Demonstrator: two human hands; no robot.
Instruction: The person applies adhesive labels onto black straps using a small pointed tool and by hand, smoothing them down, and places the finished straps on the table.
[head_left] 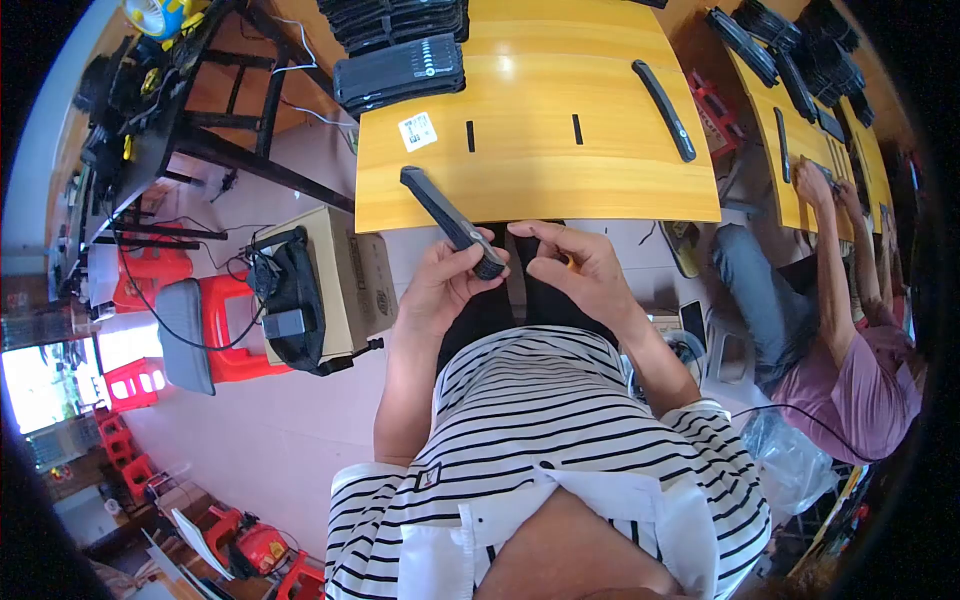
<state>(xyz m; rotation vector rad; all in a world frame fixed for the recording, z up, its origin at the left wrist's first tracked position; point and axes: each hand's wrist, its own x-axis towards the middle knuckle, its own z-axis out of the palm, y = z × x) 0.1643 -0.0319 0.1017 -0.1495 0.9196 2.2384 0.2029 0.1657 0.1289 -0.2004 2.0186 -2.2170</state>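
Observation:
My left hand [455, 275] is closed around the lower end of a long black strip-like part [440, 212], whose upper end slants up and left over the table's front edge. Just to the right, my right hand [580, 265] is curled, with a small orange thing [571, 264] partly showing by its fingers; I cannot make out what it is. On the yellow wooden table [530, 190] lie a white printed label [418, 131] and, at the right, another long black part [664, 110]. Two narrow dark slots show in the tabletop.
Stacked black parts [400, 72] stand at the table's back left. A cardboard box [350, 270] with a black bag [295, 310] is at the left, near red stools [235, 330]. At the right, a co-worker [840, 370] handles something at another table [790, 150].

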